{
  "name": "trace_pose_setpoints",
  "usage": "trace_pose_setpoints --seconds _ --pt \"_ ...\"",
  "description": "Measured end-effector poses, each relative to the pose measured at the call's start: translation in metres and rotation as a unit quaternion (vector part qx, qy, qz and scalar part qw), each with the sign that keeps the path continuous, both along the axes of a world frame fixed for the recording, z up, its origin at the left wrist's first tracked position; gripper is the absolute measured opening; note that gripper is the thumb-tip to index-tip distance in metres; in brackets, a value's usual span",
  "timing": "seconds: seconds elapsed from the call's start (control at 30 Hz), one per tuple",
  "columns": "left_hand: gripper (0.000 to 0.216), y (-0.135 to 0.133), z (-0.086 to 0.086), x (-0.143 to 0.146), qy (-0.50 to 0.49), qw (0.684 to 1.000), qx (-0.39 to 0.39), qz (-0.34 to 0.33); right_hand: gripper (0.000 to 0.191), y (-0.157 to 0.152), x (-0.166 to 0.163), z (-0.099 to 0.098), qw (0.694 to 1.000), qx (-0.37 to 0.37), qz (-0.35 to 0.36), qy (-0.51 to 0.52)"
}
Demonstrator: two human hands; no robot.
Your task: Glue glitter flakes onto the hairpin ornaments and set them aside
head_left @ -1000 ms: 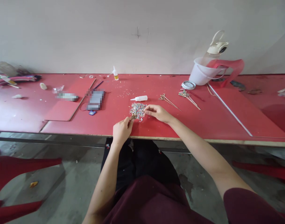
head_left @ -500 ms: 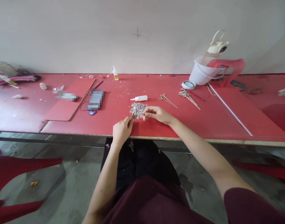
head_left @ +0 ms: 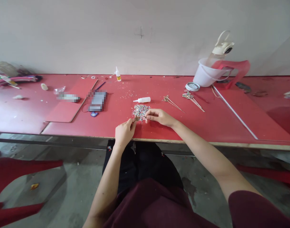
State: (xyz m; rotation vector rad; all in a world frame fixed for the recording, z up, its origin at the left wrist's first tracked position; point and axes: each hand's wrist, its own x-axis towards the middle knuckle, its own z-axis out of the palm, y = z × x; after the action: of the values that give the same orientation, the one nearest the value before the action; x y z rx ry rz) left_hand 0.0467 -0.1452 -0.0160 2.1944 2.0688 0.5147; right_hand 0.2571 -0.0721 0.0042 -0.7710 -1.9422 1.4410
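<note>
A small heap of glittering multicoloured bits (head_left: 140, 111) lies on the red table (head_left: 159, 126) in front of me. My left hand (head_left: 124, 132) is closed in a pinch on a small gold ornament (head_left: 135, 119) at the heap's near left edge. My right hand (head_left: 159, 116) rests at the heap's right edge with thumb and fingers pinched together; what they hold is too small to see. A white squeeze bottle (head_left: 143, 100) lies just behind the heap.
Decorated gold pins (head_left: 170, 101) and another bunch of pins (head_left: 191, 97) lie to the right. A white bucket (head_left: 205, 76), a round tin (head_left: 192, 86), a small glue bottle (head_left: 117, 74) and a red board (head_left: 71, 101) sit further off. Red chairs (head_left: 21, 183) stand at my left.
My right hand has drawn slightly toward me and left along the heap's edge. My left hand has stayed in place, pinching the ornament.
</note>
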Motion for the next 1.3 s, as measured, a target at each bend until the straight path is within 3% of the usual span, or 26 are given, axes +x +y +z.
trace_pose_setpoints --seconds 0.23,0.4,0.6,0.77,1.13,1.3 --pt "0.029 0.0 0.0 -0.001 0.009 1.0 -0.006 -0.008 0.03 0.02 -0.004 -0.014 0.995 0.015 -0.095 0.033" --pt "0.029 0.0 0.0 0.0 0.005 1.0 -0.008 -0.006 0.031 0.019 -0.009 -0.014 0.998 -0.003 -0.063 0.027" --pt "0.029 0.0 -0.001 -0.001 0.003 1.0 -0.006 -0.013 0.031 0.027 -0.013 -0.011 0.995 0.012 -0.091 0.034" --pt "0.027 -0.001 -0.002 -0.002 -0.003 1.0 0.006 -0.021 0.028 0.033 -0.013 -0.011 0.997 0.009 -0.061 0.037" --pt "0.026 0.0 -0.004 -0.001 0.009 1.0 0.011 -0.015 0.03 0.031 -0.01 -0.013 0.996 0.01 -0.077 0.053" --pt "0.026 0.0 -0.003 -0.001 0.007 1.0 0.008 -0.014 0.027 0.027 -0.012 -0.014 0.998 0.003 -0.04 0.056"
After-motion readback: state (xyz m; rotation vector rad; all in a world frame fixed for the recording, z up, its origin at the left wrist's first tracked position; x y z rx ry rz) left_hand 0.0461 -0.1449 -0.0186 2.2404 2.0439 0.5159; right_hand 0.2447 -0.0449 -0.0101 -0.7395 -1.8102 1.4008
